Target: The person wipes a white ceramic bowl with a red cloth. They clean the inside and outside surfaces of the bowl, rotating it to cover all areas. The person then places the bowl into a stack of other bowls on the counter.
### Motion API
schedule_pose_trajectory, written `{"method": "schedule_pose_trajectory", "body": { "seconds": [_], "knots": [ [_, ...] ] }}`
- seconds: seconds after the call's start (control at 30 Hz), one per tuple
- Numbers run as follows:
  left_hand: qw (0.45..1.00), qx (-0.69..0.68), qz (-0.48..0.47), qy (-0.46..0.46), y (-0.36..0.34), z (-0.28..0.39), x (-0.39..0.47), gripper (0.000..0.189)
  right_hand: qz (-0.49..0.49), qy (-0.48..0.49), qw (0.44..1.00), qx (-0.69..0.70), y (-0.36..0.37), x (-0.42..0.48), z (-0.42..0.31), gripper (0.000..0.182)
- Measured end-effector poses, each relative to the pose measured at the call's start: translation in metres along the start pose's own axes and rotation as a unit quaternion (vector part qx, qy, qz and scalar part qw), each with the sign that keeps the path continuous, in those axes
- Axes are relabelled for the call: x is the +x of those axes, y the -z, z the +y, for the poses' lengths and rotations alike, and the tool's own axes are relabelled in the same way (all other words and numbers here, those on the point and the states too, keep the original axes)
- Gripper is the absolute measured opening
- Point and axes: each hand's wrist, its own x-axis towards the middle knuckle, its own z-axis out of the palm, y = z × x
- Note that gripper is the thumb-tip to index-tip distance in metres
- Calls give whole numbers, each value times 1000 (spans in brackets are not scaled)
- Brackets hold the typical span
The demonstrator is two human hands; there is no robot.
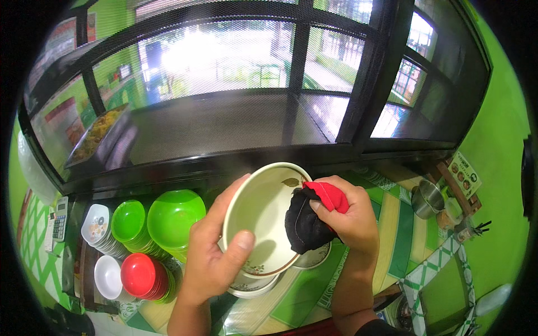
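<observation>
My left hand [218, 243] grips a cream bowl [256, 214] by its left side, thumb over the rim. The bowl is tilted with its inside facing me, and it bears a brown rim band and leaf decoration. In my right hand [353, 214] is a bunched black and red cloth [309, 220], pressed at the bowl's right rim and covering part of its inside. Below the held bowl stands a stack of patterned bowls [254, 287], partly hidden by it. Another patterned bowl [313, 258] shows behind the cloth.
Left are stacked green bowls [176, 218], red bowls [141, 275], white bowls [109, 277] and a calculator [61, 218]. A black-framed mesh cabinet [235, 122] rises behind, with a food tray [94, 134] inside. Right stands a metal pot [428, 199] on the patterned table covering [294, 302].
</observation>
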Motion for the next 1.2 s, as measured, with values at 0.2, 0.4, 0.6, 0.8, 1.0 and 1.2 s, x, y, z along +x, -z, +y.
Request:
{"method": "schedule_pose_trajectory", "body": {
  "seconds": [0.2, 0.4, 0.6, 0.8, 1.0, 1.2],
  "knots": [
    [993, 108, -45, -26, 1, -8, 7, 61, -8, -5, 993, -118, 25, 0, 18, 30],
    [987, 144, -69, 1, 19, -13, 11, 51, -73, -95, 957, -265, 54, 0, 49, 30],
    [891, 416, -179, 32, 34, -25, 9, 47, -100, -184, 922, -326, 46, 11, 88, 32],
    [859, 474, -187, 42, 25, -57, 6, 46, -61, -190, 898, -393, 32, 16, 85, 38],
    [817, 524, -218, 100, 18, -79, 10, 31, -146, -94, 949, -261, 1, 19, 43, 42],
    [845, 499, -174, 85, 22, -77, 21, 12, -265, -44, 941, -208, -40, 21, 40, 29]
  ]
}}
